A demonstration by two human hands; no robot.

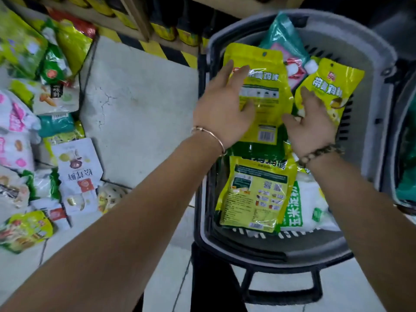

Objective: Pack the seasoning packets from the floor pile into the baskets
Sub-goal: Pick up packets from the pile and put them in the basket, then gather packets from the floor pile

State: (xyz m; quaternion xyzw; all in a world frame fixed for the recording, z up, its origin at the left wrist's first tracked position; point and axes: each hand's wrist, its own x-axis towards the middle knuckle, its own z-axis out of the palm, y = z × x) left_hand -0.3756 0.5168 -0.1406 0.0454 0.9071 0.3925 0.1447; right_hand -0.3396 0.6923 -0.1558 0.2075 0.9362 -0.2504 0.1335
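A grey basket [369,70] on the floor holds several packets. Both my hands are spread over it with straight fingers. My left hand [221,111] lies against a large yellow packet [263,86] at the basket's middle. My right hand [311,122] hovers beside a smaller yellow packet [331,84] to the right; I cannot tell if it touches it. Another yellow packet [254,192] and a white-green starch bag [304,206] lie nearer me. A teal-pink pouch [283,41] sticks up at the back. The floor pile [45,131] of packets lies far left.
A second basket's rim [403,140] shows at the right edge. Shelving with yellow-black hazard tape [157,45] runs along the back. Bare grey floor [139,104] separates the pile from the basket. The basket's black handle [281,289] lies toward me.
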